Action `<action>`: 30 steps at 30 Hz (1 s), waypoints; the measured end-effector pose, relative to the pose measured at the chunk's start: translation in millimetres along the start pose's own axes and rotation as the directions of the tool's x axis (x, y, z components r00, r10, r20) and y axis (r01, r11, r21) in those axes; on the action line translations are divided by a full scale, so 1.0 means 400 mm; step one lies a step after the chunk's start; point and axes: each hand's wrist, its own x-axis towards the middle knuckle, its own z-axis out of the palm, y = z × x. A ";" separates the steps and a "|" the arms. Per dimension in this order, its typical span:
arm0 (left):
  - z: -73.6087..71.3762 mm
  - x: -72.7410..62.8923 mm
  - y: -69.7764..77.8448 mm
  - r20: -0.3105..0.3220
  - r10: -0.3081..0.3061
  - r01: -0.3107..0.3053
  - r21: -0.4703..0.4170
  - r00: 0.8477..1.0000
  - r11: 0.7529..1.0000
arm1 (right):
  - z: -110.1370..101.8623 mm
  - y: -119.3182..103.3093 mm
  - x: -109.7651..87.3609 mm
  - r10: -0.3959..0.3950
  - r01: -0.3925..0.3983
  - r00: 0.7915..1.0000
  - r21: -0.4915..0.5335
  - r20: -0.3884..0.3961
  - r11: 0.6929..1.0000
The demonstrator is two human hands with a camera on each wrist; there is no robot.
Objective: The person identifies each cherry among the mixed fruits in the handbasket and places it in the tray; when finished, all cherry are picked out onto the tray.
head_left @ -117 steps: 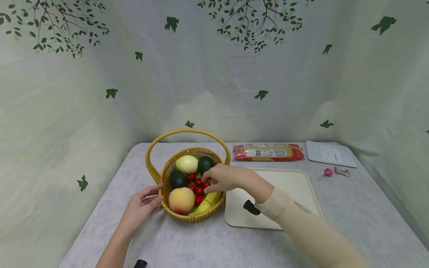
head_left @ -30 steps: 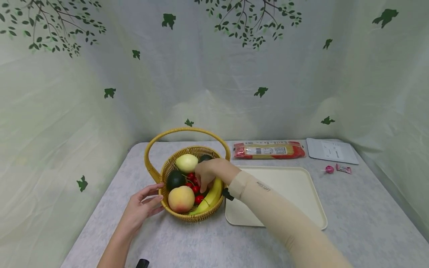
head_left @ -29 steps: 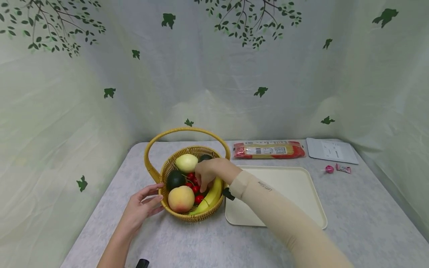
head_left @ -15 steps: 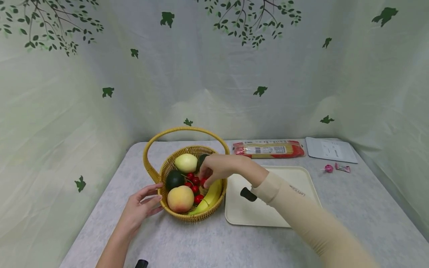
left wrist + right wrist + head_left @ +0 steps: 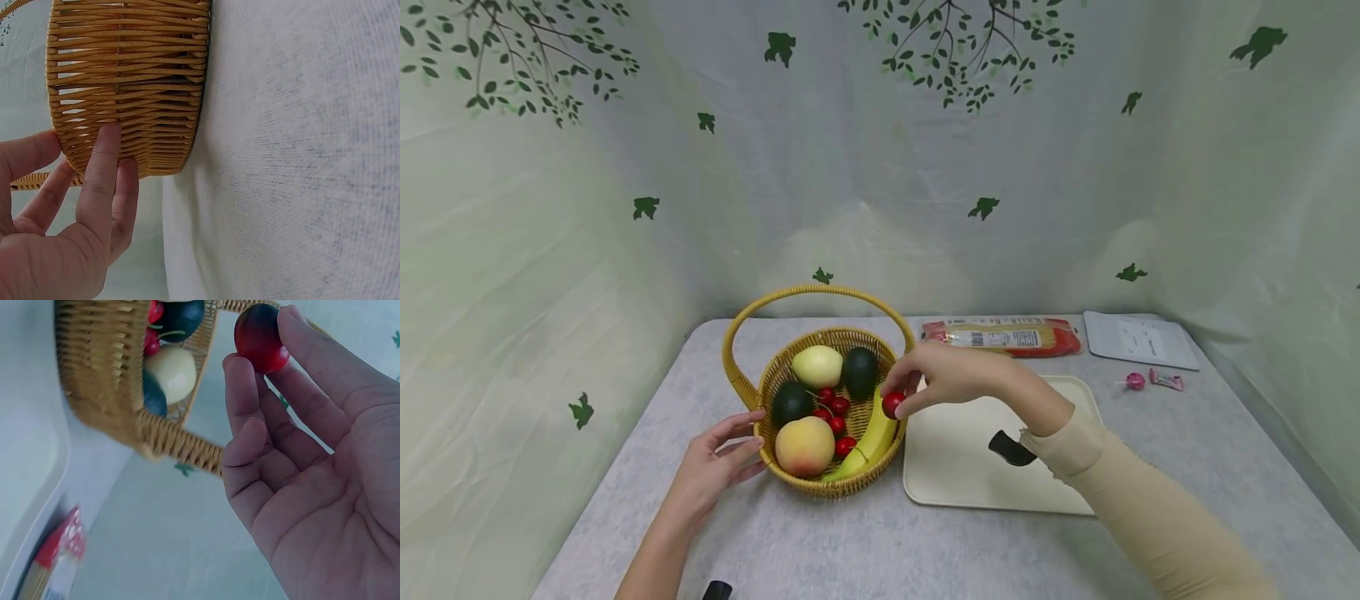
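A yellow wicker basket (image 5: 830, 490) with a tall handle stands at the left middle of the table. My left hand (image 5: 718, 462) touches its left side, its fingers fairly straight against the outer weave in the left wrist view. My right hand (image 5: 958, 375) is over the basket's right rim. Thumb and fingertips pinch a small round red fruit (image 5: 259, 339), dark at one end. Inside the basket are a peach (image 5: 805, 447), a banana (image 5: 875, 433), several cherries (image 5: 838, 425), a pale yellow fruit (image 5: 817, 367) and two dark green fruits (image 5: 860, 372).
A cream tray (image 5: 955, 483) lies right of the basket, partly beneath my right forearm. Behind it is a red-and-clear packet (image 5: 1000, 336) of stick-like contents. A white pouch (image 5: 1138, 340), a pink lollipop (image 5: 1135, 381) and a small wrapped candy (image 5: 1166, 380) lie at the right.
My right hand has come up out of the basket and moved right, carrying the small red fruit from among the cherries. My left hand stays against the basket.
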 end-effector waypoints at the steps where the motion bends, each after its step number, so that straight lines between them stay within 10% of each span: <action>1: 0.001 0.001 0.000 0.001 -0.001 0.001 0.001 1.000 1.000 | 0.000 0.007 -0.009 0.005 -0.005 1.000 0.005 -0.007 1.000; 15: 0.007 0.006 0.002 -0.003 -0.043 0.043 0.010 0.999 0.999 | 0.002 0.112 -0.091 0.119 -0.110 0.989 0.101 -0.089 0.989; 30: 0.005 -0.001 0.006 -0.003 -0.040 0.040 -0.012 0.999 0.999 | 0.047 0.243 -0.042 0.161 -0.136 0.976 0.165 -0.149 0.977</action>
